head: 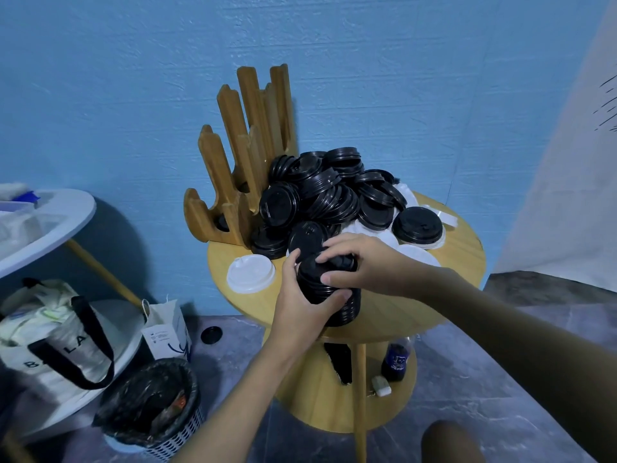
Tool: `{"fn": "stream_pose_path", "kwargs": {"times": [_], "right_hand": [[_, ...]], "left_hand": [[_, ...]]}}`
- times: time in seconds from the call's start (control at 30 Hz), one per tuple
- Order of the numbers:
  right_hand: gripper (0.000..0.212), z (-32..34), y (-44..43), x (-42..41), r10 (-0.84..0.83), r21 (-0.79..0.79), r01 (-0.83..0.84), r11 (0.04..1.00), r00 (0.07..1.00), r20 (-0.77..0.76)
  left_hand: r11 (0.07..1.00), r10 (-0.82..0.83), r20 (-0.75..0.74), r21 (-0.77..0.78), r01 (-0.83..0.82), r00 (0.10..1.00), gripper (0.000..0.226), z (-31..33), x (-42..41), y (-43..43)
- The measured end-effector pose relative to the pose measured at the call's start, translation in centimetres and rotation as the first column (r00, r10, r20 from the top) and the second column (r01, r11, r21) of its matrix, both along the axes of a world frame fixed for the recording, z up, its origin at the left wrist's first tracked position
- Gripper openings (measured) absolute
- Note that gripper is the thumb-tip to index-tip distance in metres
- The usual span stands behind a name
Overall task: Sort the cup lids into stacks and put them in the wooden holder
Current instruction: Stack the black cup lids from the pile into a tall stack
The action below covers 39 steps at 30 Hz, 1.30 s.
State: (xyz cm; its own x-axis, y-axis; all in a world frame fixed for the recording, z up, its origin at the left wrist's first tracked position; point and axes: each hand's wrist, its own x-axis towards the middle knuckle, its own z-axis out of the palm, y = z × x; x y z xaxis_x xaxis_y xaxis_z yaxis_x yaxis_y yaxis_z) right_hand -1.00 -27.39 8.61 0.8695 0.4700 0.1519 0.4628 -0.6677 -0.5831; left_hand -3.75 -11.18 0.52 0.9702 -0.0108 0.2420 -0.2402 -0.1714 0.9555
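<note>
— Floor, left side?
— Tote bag [56, 335], lined waste basket [157, 406], small paper bag [167, 332]. One black lid [211, 335] lies loose on the tiles just beside the paper bag.
— Round wooden table [400, 305], left part?
— Wooden holder [247, 155], upright, at the back-left rim. One white lid [251, 274] lies flat in front of it, apart from the rest.
— Centre?
— Stack of black lids [312, 279] at the table's near edge, held between both hands. Left hand [300, 309]: fingers and thumb curled round the stack's side. Right hand [367, 262]: curled over its top, thumb against the side.
— Behind and right?
— Heap of black lids [327, 192], unsorted, touching the holder. White lids [417, 255] lie under it and to its right.
</note>
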Motion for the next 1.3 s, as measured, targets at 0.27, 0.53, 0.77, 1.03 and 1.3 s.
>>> {"fn": "stream_pose_path", "kwargs": {"times": [0.27, 0.53, 0.77, 1.03, 1.3], "right_hand": [[0.022, -1.2, -1.0, -0.3, -0.103, 0.206, 0.098, 0.974, 0.995, 0.015], [0.037, -2.0, -9.3, 5.2, -0.670, 0.040, 0.679, 0.733, 0.711, 0.212], [0.058, -2.8, -10.8, 7.0, -0.727, 0.006, 0.730, 0.684, 0.680, 0.099], [0.050, -2.5, -10.8, 5.9, -0.731, 0.126, 0.722, 0.681, 0.679, 0.059], [0.026, -0.5, -8.1, 0.7, -0.587, 0.359, 0.520, 0.775, 0.802, 0.107]], "left_hand": [[0.998, -0.058, 0.114, 0.045, 0.053, 0.992, 0.056, 0.0, 0.1, 0.1], [0.997, -0.040, 0.116, 0.066, 0.033, 0.992, 0.058, -0.1, 0.1, -0.1], [0.997, -0.049, 0.114, 0.068, 0.042, 0.992, 0.059, -0.1, 0.1, -0.1], [0.996, -0.055, 0.121, 0.083, 0.045, 0.991, 0.059, -0.2, 0.1, 0.0], [0.996, -0.061, 0.105, 0.071, 0.053, 0.993, 0.066, -0.1, 0.1, 0.0]]}}
